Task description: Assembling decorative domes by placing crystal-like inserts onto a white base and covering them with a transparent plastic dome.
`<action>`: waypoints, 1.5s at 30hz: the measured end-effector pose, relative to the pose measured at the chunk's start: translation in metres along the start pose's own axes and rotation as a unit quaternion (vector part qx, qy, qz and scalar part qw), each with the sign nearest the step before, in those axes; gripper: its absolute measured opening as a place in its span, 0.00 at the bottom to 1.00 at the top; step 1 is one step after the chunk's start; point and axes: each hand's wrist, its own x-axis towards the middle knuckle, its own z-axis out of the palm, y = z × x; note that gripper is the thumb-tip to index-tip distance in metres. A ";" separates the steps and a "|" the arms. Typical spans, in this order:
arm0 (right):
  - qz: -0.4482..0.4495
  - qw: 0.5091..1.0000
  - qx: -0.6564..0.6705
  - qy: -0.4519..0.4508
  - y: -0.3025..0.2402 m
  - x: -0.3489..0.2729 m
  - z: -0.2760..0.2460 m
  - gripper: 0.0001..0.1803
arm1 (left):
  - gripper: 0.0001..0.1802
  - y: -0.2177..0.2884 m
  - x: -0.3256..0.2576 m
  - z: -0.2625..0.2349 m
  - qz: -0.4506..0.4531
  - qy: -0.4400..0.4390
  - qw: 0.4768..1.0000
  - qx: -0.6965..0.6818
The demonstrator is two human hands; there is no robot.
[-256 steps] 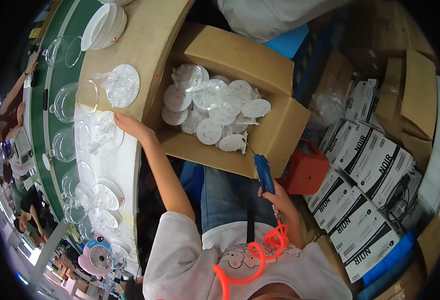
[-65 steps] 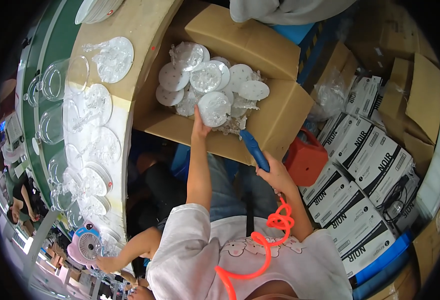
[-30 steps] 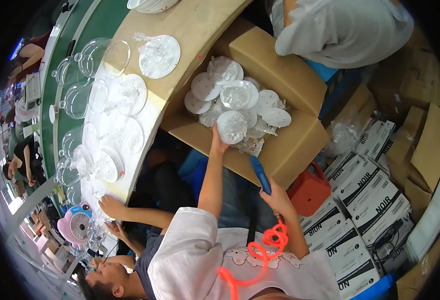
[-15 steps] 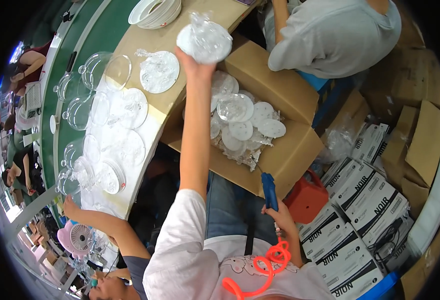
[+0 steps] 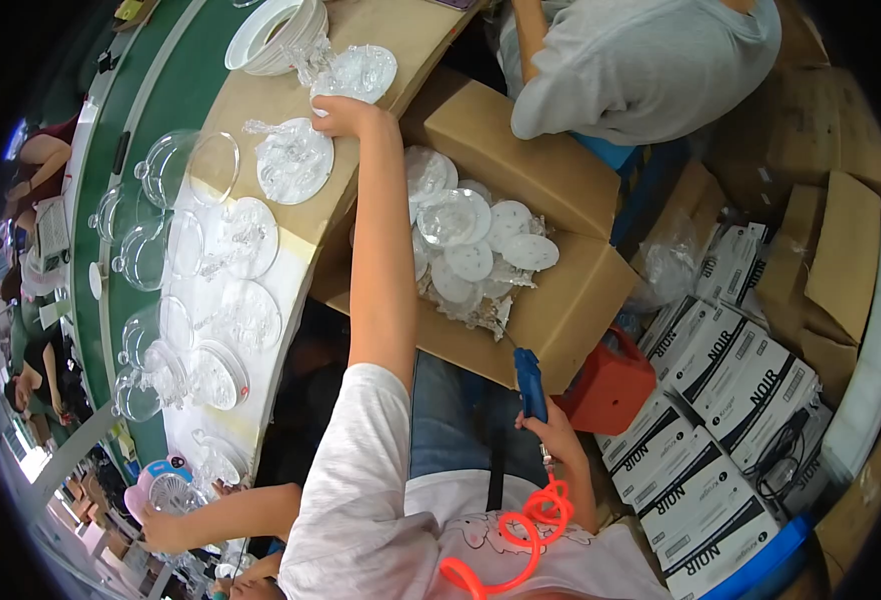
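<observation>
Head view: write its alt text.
A person's left hand holds a white disc with clear plastic at a bench; the right hand holds a blue tool on a coiled orange hose, near a cardboard box of discs.

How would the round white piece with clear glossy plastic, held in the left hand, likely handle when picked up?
The round white piece is probably light, since the left hand holds it by one edge. It looks fairly stiff, given its even outline. Its glossy clear plastic could be slippery.

The head-mounted fisheye camera faces downward from above the wearer's torso (image 5: 591, 565), framing the nearby open carton (image 5: 571, 290) centrally and the worktable (image 5: 251, 100) leftward.
</observation>
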 end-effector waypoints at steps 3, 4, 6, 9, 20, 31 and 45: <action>0.001 1.000 -0.001 -0.010 0.003 0.001 0.006 0.22 | 0.31 -0.005 -0.008 -0.021 0.075 -0.080 0.990 0.090; 0.000 1.000 -0.014 -0.014 0.000 0.002 0.008 0.22 | 0.31 -0.008 -0.009 -0.028 0.076 -0.081 0.989 0.093; 0.002 1.000 -0.025 -0.019 0.000 0.004 0.013 0.22 | 0.33 -0.016 -0.010 -0.043 0.220 -0.144 0.943 0.202; 0.002 0.999 -0.029 -0.019 -0.001 0.005 0.013 0.22 | 0.37 -0.016 -0.030 -0.061 0.299 -0.252 0.888 0.240; 0.006 1.000 -0.020 0.018 0.001 0.007 0.006 0.21 | 0.24 -0.120 -0.017 -0.252 0.097 -0.359 0.840 0.394; 0.043 0.998 -0.017 0.035 0.015 0.018 0.007 0.22 | 0.25 -0.239 0.047 -0.277 -0.325 -0.198 0.897 0.225; 0.016 0.997 -0.067 0.035 -0.034 0.014 0.028 0.20 | 0.28 -0.215 0.032 -0.261 -0.394 -0.277 0.875 -0.051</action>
